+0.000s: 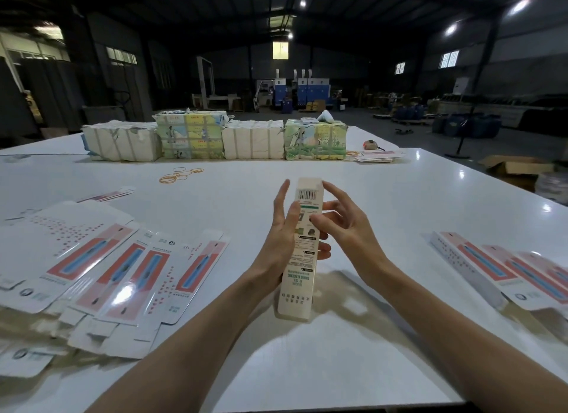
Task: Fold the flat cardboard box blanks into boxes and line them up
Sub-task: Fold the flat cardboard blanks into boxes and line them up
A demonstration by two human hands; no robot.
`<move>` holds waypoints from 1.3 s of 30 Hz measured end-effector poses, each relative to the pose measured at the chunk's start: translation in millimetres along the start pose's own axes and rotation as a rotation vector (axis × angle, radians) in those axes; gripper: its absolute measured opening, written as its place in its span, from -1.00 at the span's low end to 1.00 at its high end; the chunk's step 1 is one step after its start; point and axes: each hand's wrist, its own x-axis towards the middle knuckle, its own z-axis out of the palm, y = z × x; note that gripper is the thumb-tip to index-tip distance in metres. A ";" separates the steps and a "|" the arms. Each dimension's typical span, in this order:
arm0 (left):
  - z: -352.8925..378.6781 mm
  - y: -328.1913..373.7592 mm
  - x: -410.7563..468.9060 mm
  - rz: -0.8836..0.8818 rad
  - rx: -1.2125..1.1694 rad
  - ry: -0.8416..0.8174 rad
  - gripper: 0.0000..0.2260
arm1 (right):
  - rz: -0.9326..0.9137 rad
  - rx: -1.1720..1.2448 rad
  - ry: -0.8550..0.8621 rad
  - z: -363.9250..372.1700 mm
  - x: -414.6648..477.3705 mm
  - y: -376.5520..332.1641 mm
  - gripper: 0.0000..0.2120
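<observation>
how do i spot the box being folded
On the big white table, look above the near middle, where the left hand and right hand meet. The long box between them is the only one lifted, showing a barcode instead of pink-and-blue print.

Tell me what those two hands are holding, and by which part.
A long, narrow cream cardboard box. The left hand grips its left side, the right hand its right side, both on the upper half.

Orange rubber bands are lying on the bench near four wrapped bundles sitting in a row (two illustrated, two plain); an open carton is resting on the floor.
</observation>
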 end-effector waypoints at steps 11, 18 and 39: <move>5.0 6.9 -3.3 -0.141 -0.071 -0.141 -0.41 | 0.036 -0.002 -0.115 -13.7 6.9 4.3 -0.72; 3.8 0.6 -5.3 -0.157 0.081 -0.122 -0.13 | 0.097 -0.010 -0.193 -17.3 9.6 10.6 -0.77; 7.8 3.5 -7.0 -0.190 0.099 -0.223 -0.13 | 0.057 -0.003 0.055 -31.5 14.8 -7.3 -0.83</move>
